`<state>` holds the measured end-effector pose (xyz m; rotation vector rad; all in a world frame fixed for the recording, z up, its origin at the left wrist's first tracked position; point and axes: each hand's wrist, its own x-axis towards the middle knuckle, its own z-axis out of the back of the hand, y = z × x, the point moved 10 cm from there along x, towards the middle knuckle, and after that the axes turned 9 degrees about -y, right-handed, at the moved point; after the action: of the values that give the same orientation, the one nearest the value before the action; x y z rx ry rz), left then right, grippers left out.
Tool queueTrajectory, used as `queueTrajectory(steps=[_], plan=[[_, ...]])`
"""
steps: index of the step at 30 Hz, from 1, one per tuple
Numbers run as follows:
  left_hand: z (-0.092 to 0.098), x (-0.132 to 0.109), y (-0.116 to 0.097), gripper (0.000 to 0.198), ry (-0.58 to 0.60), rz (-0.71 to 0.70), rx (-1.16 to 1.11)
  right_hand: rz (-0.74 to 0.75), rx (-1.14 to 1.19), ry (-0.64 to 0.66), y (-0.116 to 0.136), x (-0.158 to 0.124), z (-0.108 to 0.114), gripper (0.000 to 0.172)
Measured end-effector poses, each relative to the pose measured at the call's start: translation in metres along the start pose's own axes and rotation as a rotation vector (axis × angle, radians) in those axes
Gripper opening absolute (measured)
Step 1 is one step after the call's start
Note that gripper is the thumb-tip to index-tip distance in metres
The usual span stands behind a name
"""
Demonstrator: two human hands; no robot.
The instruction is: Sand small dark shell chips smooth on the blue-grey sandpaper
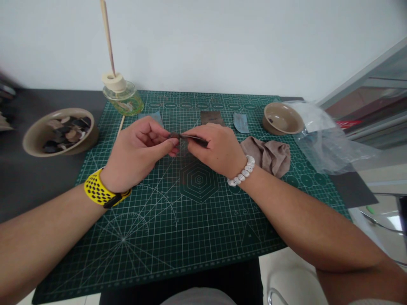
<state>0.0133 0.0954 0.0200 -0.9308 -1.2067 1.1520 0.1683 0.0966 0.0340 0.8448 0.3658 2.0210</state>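
My left hand (144, 148), with a yellow strap at the wrist, pinches a small dark brown piece (173, 135) between thumb and fingers. Wearing a white bead bracelet, my right hand (219, 146) grips a thin dark sheet (197, 139) that looks like sandpaper. The sheet's tip meets the small piece, and both are held above the green cutting mat (152, 245). Behind my hands lie a brown square sheet (211, 117) and a curled grey-blue sheet (241, 123). Another grey-blue sheet (155, 117) is partly hidden by my left hand.
A beige bowl (30, 142) of dark and tan pieces stands left. A glass reed diffuser (124, 99) is at the back left. On the right are a crumpled brown cloth (270, 156), a second beige bowl (286, 112) holding one small dark piece, and a clear plastic bag (327, 144).
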Motion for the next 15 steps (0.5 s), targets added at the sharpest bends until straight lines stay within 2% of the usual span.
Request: queueTrajectory(steps=[2,5,10,15], plan=[[0.001,0.001,-0.002,0.027,-0.015,-0.022,-0.019,-0.073,0.078,-0.052,-0.010,0.000,0.002,0.027],[0.003,0.002,-0.006,0.028,-0.039,-0.049,-0.028,-0.152,0.234,-0.116,-0.023,-0.001,0.001,0.038],[0.005,0.002,-0.013,0.019,-0.051,-0.135,-0.015,-0.144,0.409,-0.008,-0.024,-0.003,-0.018,0.042],[0.008,0.002,-0.012,0.030,-0.067,-0.154,-0.065,-0.115,0.280,0.142,-0.020,-0.006,-0.031,0.046]])
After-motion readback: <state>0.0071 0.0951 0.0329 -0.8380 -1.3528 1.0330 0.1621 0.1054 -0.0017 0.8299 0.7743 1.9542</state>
